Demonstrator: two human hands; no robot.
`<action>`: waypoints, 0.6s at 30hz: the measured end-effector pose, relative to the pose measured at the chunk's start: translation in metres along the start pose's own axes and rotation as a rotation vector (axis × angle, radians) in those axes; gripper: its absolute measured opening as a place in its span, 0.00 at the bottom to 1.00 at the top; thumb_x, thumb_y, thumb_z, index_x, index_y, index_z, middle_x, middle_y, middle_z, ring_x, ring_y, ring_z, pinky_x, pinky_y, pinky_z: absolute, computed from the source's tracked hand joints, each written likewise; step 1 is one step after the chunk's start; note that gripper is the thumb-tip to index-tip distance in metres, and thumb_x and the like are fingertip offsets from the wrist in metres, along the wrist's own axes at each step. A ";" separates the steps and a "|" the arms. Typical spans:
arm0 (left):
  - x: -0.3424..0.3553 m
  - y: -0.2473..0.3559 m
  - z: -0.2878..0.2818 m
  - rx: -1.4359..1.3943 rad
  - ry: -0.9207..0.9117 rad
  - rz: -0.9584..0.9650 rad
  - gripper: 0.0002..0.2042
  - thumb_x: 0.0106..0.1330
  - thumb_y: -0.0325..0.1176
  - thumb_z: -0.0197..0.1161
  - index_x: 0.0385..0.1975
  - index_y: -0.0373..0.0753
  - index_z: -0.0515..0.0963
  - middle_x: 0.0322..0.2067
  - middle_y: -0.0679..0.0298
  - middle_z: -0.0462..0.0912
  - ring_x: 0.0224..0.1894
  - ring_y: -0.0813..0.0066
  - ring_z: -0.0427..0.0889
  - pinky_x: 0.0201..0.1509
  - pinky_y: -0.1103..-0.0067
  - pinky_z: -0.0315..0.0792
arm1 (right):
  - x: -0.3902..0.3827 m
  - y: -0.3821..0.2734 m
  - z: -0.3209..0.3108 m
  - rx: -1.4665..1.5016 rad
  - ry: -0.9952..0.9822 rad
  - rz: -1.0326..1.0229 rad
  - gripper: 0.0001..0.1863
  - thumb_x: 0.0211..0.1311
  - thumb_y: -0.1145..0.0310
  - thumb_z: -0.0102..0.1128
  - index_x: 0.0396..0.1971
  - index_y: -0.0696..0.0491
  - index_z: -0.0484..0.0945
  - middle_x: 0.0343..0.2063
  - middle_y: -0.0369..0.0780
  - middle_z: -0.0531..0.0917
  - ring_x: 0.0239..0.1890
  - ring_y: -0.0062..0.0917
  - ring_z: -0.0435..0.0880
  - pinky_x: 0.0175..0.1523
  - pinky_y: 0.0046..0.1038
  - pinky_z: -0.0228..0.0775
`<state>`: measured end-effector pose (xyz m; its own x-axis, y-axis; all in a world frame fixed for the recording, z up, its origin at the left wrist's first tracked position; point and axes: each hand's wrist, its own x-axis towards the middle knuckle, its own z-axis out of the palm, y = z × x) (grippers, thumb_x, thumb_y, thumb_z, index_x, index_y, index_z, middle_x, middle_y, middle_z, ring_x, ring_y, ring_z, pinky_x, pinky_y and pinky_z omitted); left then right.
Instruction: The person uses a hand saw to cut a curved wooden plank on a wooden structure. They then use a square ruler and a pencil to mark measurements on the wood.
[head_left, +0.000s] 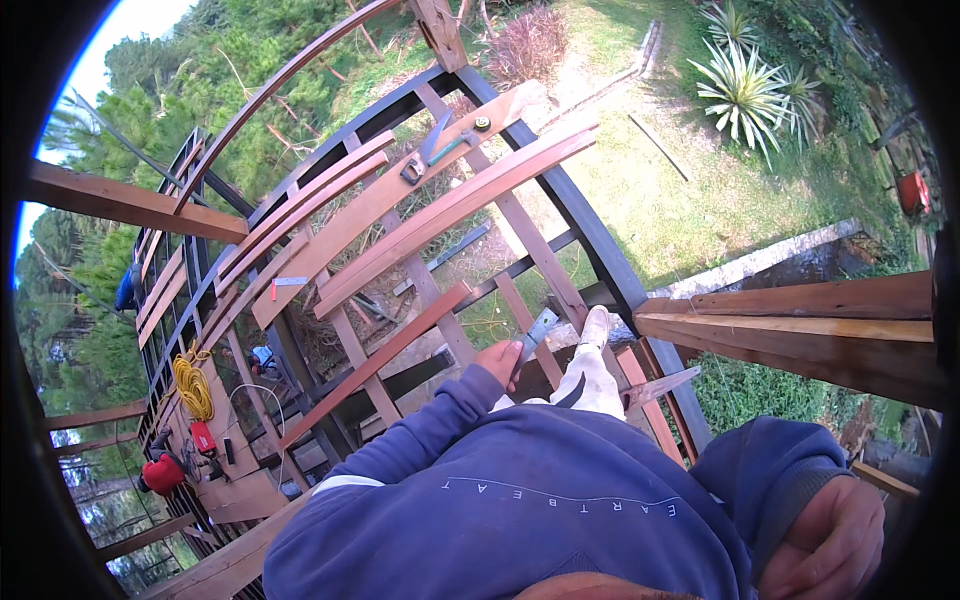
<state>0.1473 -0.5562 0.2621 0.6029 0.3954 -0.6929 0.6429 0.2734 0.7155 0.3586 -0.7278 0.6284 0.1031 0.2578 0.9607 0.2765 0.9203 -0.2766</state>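
Raised in front of my body, my left hand [502, 362] is closed round a flat grey metal tool [538, 332], whose exact kind I cannot make out. Open timber framing lies below it. At the lower right, my right hand [828, 540] is held up close to me with its fingers curled in; what they hold, if anything, is hidden. Farther off, a handsaw [418, 160], a green-handled hammer [452, 147] and a round tape measure [482, 124] rest on a wide plank [365, 205].
Gaps show between the joists [533, 232] and dark steel beams [580, 215]. My foot [597, 326] stands near the beam's edge. A wooden post [790, 325] juts in at right. A yellow cord [193, 385], a red tool [203, 438] and another person's red clothing [163, 474] are at left.
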 end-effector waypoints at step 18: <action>0.016 -0.022 0.023 -0.114 -0.380 0.134 0.15 0.71 0.39 0.62 0.46 0.35 0.70 0.28 0.67 0.76 0.27 0.82 0.74 0.31 0.82 0.69 | -0.106 0.046 -0.121 -0.391 0.336 0.864 0.27 0.62 0.76 0.43 0.62 0.67 0.65 0.53 0.56 0.79 0.55 0.42 0.82 0.60 0.37 0.74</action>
<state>0.1537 -0.5756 0.2330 0.8226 0.0882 -0.5618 0.5039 0.3450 0.7919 0.4759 -0.7487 0.5109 0.6639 0.6395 0.3876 0.2677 0.2807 -0.9217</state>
